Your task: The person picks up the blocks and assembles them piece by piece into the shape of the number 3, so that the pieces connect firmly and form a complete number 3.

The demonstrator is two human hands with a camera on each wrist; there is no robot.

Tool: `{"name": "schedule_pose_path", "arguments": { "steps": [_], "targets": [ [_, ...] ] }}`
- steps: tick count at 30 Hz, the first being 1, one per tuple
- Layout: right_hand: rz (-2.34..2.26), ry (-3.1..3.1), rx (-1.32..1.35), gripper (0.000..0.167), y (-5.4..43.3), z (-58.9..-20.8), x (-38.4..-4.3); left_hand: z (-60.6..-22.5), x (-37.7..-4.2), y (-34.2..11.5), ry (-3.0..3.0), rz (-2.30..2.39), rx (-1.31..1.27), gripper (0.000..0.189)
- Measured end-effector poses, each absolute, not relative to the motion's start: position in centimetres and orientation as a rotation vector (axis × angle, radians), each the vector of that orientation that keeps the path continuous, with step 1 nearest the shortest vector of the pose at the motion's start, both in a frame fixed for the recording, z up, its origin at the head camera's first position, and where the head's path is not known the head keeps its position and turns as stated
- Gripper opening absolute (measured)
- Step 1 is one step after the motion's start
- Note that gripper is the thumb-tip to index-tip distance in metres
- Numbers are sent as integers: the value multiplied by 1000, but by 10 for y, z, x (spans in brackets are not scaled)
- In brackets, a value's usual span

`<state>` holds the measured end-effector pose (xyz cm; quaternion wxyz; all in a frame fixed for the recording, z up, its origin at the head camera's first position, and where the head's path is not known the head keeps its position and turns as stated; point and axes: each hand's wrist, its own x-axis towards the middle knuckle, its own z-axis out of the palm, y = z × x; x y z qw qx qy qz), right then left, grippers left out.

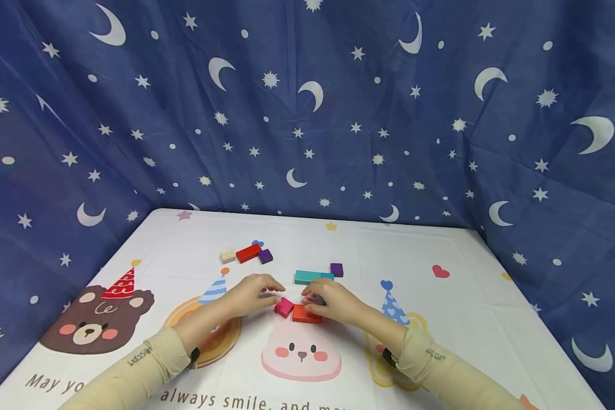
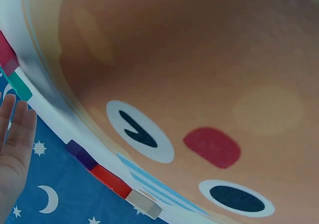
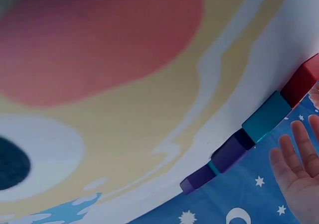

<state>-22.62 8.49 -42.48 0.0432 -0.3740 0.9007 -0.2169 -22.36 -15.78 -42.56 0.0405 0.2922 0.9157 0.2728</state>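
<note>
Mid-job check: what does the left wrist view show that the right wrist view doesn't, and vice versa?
Only the left wrist view: the cream block and the red block beside it. Only the right wrist view: the right hand, and a purple block next to the teal block. Both: the teal block, the blue curtain and the white tablecloth.

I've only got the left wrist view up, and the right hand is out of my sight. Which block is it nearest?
Observer: The orange block. In the head view, the right hand has its thumb over that one; I can't tell whether they touch.
Operator: I see one purple block, beside the red block. Any other purple?
Observer: Yes, a second purple block lies by the right end of the teal block, slightly farther back.
</note>
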Motion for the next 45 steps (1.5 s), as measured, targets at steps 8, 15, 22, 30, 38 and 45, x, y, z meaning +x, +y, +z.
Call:
{"name": "schedule_pose_path", "arguments": {
  "steps": [8,15,22,30,38,45],
  "targets": [
    [-673,2764,-1218,24,80,-422,-235,-425,-226,-158,2821,873,868,24],
    [-697,2777,-1170,23,79,-417,-245,-425,-227,-160,2824,864,848,24],
    [-665,2814,-1141,24,77,-410,-259,-430,-233,-147,2870,865,731,21],
    [-577,2854,-1130,23,67,-404,-279,-436,-244,-127,2878,935,647,24],
    [-392,2875,-1183,26,53,-397,-304,-443,-255,-118,2864,964,668,33],
    [-271,2830,-1274,31,39,-388,-327,-442,-260,-116,2844,961,726,32]
  ]
}}
